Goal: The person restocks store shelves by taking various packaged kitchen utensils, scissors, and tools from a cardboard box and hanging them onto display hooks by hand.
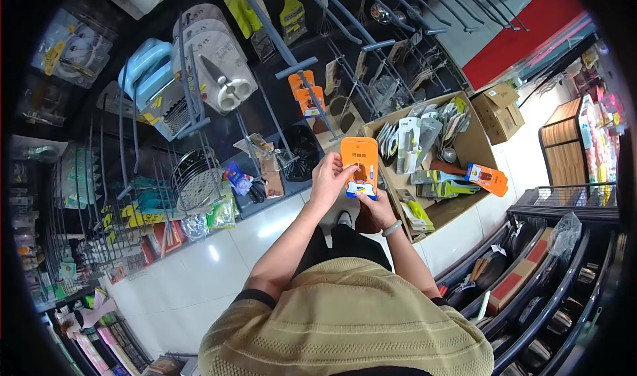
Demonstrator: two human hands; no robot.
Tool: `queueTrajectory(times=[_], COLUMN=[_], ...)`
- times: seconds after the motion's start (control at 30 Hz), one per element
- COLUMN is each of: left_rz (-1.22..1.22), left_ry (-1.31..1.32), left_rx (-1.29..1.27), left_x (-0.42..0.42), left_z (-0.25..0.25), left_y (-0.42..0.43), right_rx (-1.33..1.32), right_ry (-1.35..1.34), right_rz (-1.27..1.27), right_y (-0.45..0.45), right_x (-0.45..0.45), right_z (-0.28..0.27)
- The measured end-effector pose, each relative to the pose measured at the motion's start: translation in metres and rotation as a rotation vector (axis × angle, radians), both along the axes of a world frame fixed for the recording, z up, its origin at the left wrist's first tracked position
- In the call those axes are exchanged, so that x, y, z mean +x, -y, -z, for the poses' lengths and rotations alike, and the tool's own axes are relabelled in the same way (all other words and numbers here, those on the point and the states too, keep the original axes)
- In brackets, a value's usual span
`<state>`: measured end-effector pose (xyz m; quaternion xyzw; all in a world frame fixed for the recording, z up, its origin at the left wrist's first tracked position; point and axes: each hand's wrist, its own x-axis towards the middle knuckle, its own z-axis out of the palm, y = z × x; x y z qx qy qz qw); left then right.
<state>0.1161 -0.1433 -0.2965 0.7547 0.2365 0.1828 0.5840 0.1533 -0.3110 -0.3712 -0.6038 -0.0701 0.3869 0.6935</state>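
Evidently, the orange package (359, 151) is held between both hands, beside the open carton (480, 137); its side is pinched by the left hand (328, 179), its lower end by the right hand (378, 210), apparently for steadiness; similar orange packs (310, 101) are hung among metal hooks (296, 67), presumably for display.

Left grip (328, 179), right grip (379, 209), orange packet (363, 157) held

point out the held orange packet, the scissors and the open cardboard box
Held orange packet (365, 156), head view: its orange face
Scissors (224, 82), head view: where blades meet handles
Open cardboard box (481, 145), head view: its right wall
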Motion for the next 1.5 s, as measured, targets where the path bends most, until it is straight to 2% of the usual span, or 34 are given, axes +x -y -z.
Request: queueTrajectory(times=[0.1,0.2,0.4,0.47,0.5,0.53,0.63,0.73,0.8,0.87,0.93,1.03,1.23,1.33,1.5], left_rz=[-0.056,-0.033,0.168,0.171,0.150,0.129,0.065,-0.041,-0.088,-0.135,-0.164,-0.192,-0.302,-0.274,-0.324], left_ry=[-0.032,-0.090,-0.006,0.010,0.048,0.085,0.051,-0.004,-0.079,-0.143,-0.013,-0.011,-0.047,-0.137,-0.073], left_rx=[-0.011,0.102,-0.304,-0.437,-0.488,-0.541,-0.455,-0.335,-0.201,-0.197,-0.114,0.035,0.084,0.115,0.133], left_x=[-0.006,-0.009,-0.012,-0.018,-0.021,-0.024,-0.030,-0.028,-0.020,-0.005,0.012,0.030,0.033,0.035,0.043], left_z=[0.011,0.014,0.038,0.028,0.028,0.027,0.052,0.089,0.117,0.121,0.130,0.132,0.121,0.118,0.126], left_y=[0.004,0.005,-0.005,-0.006,-0.006,-0.006,-0.015,-0.019,-0.028,-0.036,-0.043,-0.051,-0.046,-0.050,-0.060], right_rx=[-0.046,-0.040,-0.025,-0.025,-0.151,-0.060,-0.006,0.128,0.174,0.144,0.111,0.147,0.174,0.170,0.134], right_ry=[0.059,0.060,0.004,0.009,0.079,0.003,0.015,-0.065,-0.026,0.028,0.064,0.030,-0.019,-0.002,0.020], right_rz=[-0.015,-0.043,-0.081,0.107,0.081,0.201,0.394,0.487,0.486,0.469,0.396,0.384,0.401,0.394,0.388], right_y=[0.001,0.004,0.013,0.013,0.018,0.022,0.032,0.045,0.053,0.061,0.068,0.069,0.067,0.066,0.067], right_x=[-0.001,0.001,0.003,0.002,0.006,0.008,0.021,0.027,0.025,0.024,0.019,0.011,0.005,0.004,0.003], right_z=[0.003,0.007,0.012,0.016,0.001,0.023,0.021,0.004,0.003,0.013,0.011,0.007,0.006,-0.001,-0.002])
